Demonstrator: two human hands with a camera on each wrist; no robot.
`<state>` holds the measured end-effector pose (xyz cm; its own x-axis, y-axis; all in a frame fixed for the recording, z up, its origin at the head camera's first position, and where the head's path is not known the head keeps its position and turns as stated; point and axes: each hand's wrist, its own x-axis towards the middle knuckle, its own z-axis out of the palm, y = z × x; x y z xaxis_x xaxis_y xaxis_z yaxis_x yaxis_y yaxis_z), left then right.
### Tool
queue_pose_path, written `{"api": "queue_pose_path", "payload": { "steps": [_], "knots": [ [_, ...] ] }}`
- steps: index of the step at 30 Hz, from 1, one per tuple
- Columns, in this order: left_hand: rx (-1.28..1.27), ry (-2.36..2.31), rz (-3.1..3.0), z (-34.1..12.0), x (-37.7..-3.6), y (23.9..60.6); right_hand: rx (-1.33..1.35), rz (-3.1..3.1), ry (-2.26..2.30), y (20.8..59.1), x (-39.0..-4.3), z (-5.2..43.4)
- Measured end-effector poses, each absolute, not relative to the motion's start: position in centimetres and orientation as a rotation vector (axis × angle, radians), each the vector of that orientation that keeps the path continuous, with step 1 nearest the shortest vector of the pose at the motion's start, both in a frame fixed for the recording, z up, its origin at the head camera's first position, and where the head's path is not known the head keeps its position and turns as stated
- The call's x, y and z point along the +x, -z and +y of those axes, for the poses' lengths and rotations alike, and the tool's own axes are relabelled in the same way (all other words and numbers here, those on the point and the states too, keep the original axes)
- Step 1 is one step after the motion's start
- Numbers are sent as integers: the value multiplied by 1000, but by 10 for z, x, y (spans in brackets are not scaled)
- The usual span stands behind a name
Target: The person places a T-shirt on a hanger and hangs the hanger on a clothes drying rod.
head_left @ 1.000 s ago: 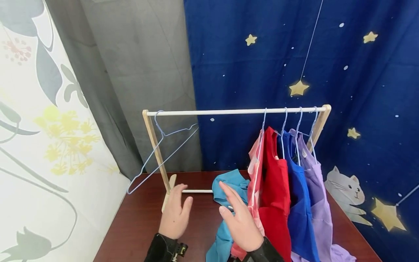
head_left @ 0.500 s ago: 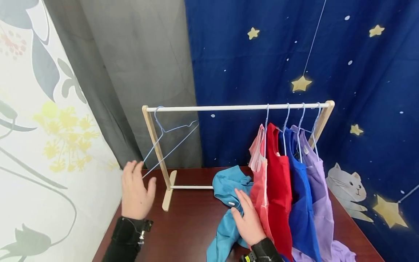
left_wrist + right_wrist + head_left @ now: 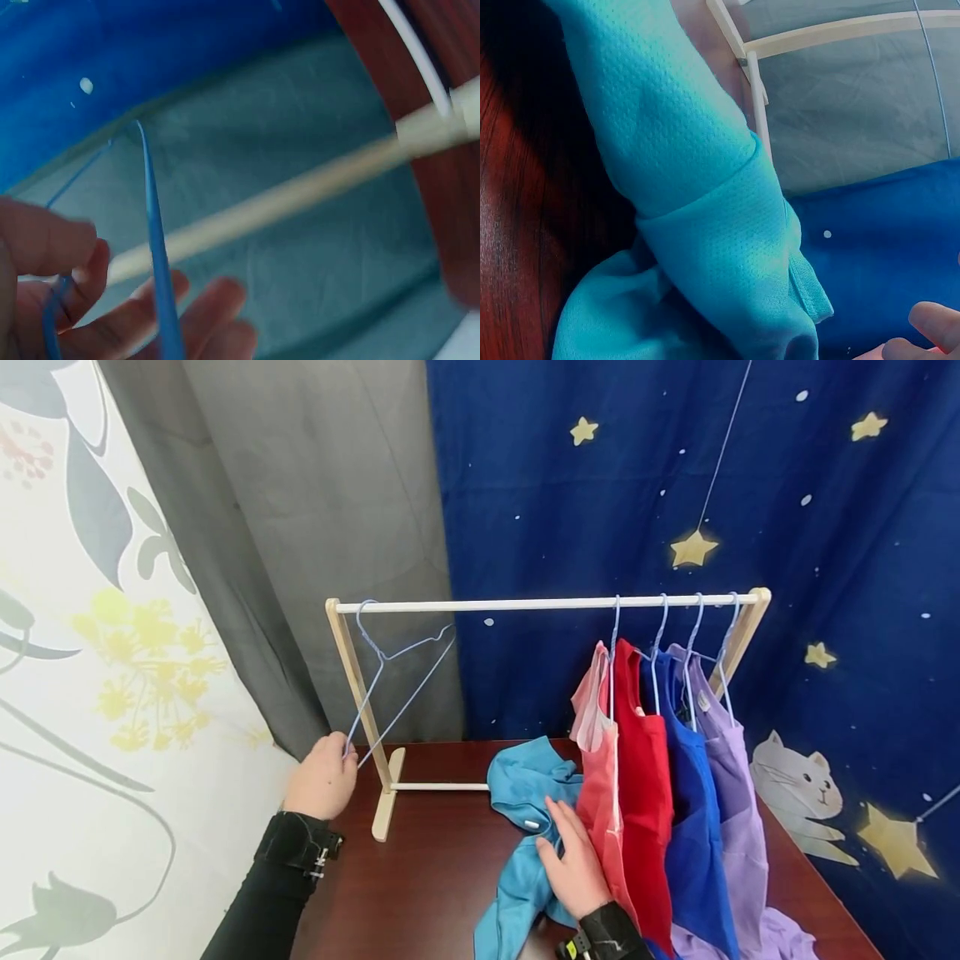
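Observation:
A bare light-blue wire hanger hangs from the left end of the rack's white rail. My left hand holds its lower left corner; in the left wrist view the wire of the hanger runs between thumb and curled fingers. My right hand, fingers fairly straight, is at the right edge of a crumpled teal garment, beside a hanging pink garment. In the right wrist view the teal garment fills the middle, and only fingertips show at the lower right.
Right of the pink garment hang a red garment, a blue one and a purple one, on hangers. The wooden rack foot stands on the dark red table. Grey and blue curtains hang behind.
My left hand moved left from near the middle to the hanger's lower corner and took hold of it. My right hand moved slightly right and down, staying by the teal garment.

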<state>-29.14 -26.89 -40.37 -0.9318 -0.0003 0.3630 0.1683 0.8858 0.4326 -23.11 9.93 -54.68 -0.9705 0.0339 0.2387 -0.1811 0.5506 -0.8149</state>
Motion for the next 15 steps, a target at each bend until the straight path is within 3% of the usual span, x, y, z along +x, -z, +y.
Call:
{"api": "queue_pose_path", "payload": {
  "steps": [7,15],
  "knots": [
    [-273,1143,-2748,-254,-291,404,111,-2555,-1393,551,-232,99],
    [-223,1133,-2637,-246,-286,403,56,-2586,-1443,548,-231,104]
  ]
}}
